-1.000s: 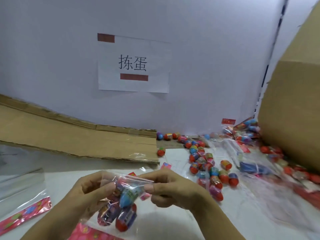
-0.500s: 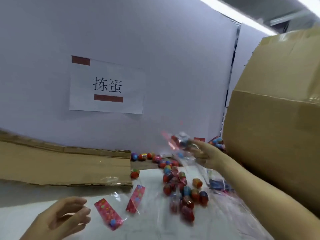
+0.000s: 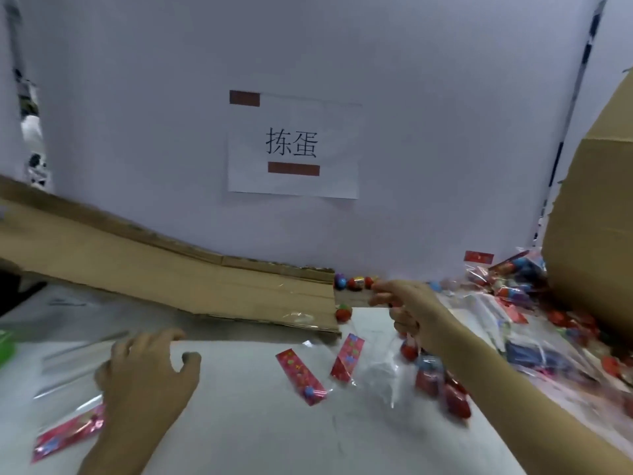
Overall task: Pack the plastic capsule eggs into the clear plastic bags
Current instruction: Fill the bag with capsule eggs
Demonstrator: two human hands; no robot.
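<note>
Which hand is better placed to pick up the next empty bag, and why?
The left hand. It hovers open over the clear bags at the table's left, while the right hand is far off among the loose eggs.

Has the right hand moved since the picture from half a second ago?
Yes. The right hand has come back toward the person and leftward: earlier it reached out near the big cardboard box, now it is nearer the flat cardboard sheet's end.
</note>
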